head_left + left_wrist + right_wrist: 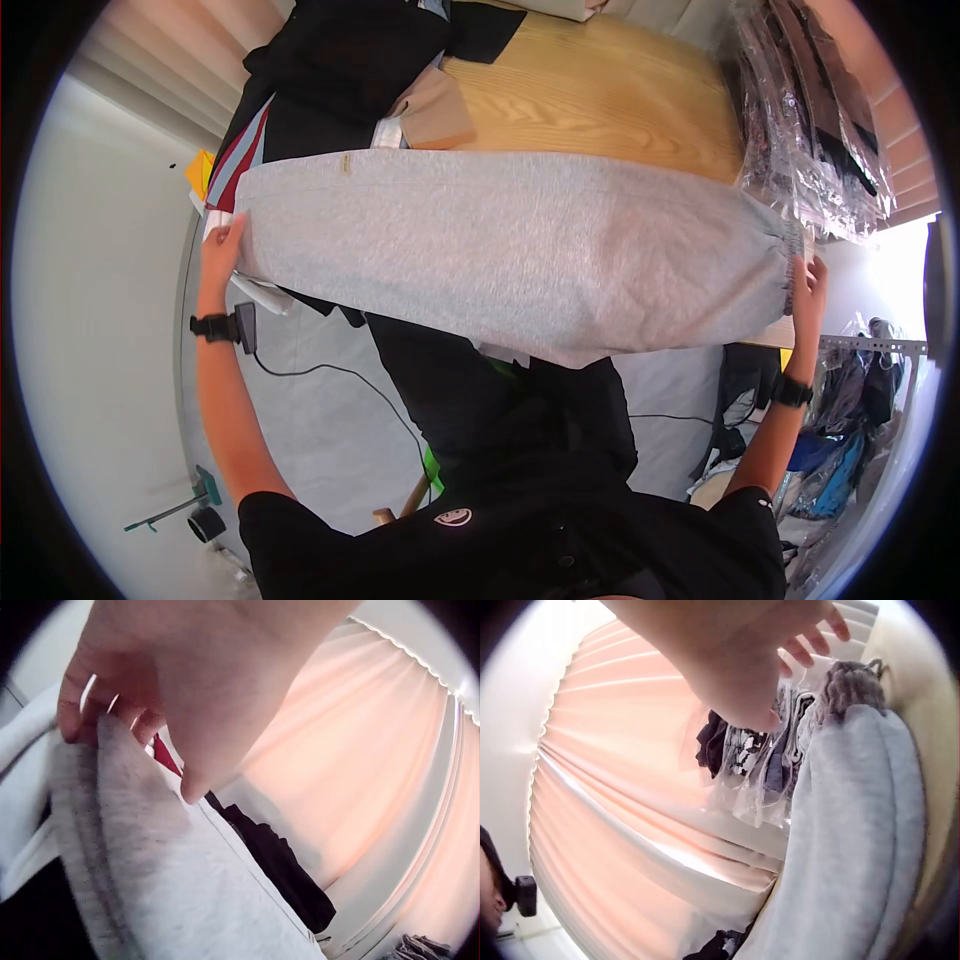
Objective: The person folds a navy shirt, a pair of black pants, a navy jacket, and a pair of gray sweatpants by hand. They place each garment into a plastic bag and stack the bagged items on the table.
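A pair of light grey sweatpants (480, 240), folded lengthwise, lies stretched across the front of the table. Its gathered elastic waistband (790, 265) is at the right, and a small tan label (346, 163) shows near the left end. My left hand (222, 250) pinches the left end of the sweatpants; in the left wrist view the thumb lies on top and the fingers go under the fabric. Beside the waistband is my right hand (812, 285). In the right wrist view, its fingers (799, 652) are spread and hold nothing, near the waistband.
Dark garments (350, 70) are heaped on the wooden table (590, 80) at the back left. Clothes in clear plastic bags (810, 130) are stacked at the back right. More bagged clothes (830, 450) lie low on the right. A cable (340, 370) runs from my left wrist.
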`<state>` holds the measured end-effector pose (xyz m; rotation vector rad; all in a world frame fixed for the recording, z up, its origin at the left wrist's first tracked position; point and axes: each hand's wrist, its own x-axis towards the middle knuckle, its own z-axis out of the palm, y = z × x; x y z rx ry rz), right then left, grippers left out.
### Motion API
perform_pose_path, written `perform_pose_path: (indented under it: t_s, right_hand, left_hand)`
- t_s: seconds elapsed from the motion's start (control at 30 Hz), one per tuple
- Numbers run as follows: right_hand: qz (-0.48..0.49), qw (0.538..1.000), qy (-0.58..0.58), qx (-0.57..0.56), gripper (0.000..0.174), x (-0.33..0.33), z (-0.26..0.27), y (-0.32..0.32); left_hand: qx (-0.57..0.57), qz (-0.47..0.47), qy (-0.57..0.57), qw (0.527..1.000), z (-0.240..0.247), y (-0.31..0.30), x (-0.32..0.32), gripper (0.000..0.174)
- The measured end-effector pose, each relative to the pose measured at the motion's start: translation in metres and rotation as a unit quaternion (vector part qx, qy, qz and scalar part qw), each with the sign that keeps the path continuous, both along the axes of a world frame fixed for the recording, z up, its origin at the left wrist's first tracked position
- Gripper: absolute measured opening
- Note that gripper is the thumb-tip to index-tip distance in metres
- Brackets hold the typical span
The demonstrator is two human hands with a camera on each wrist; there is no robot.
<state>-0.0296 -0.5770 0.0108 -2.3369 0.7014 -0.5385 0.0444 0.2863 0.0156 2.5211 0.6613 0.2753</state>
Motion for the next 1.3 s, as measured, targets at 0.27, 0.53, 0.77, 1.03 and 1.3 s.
perform_pose_path:
  t_s: [0.27, 0.53, 0.77, 1.03, 1.3]
  right_hand:
    - [-0.086, 0.779, -0.266, 0.562, 0.055, -0.112, -0.008, 0.07]
    - [0.149, 0.663, -0.057, 0.731, 0.049, -0.103, 0.011, 0.121]
    - [0.181, 0.612, -0.086, 0.765, 0.056, -0.099, 0.007, 0.156]
    - [0.197, 0.67, -0.076, 0.711, 0.054, -0.103, -0.008, 0.158]
    - [0.142, 0.6, -0.269, 0.74, 0.054, -0.09, -0.027, 0.129]
  left_hand:
    - [-0.6, 0.108, 0.033, 0.792, -0.019, -0.045, -0.09, 0.054]
    - [-0.715, 0.067, -0.121, 0.686, -0.043, -0.08, -0.098, 0.03]
    - [-0.6, 0.04, -0.311, 0.736, -0.018, -0.14, -0.093, 0.053]
    - [-0.659, 0.097, -0.398, 0.631, -0.008, -0.154, -0.071, 0.058]
    - [-0.579, 0.013, -0.413, 0.703, 0.066, -0.205, -0.057, 0.059]
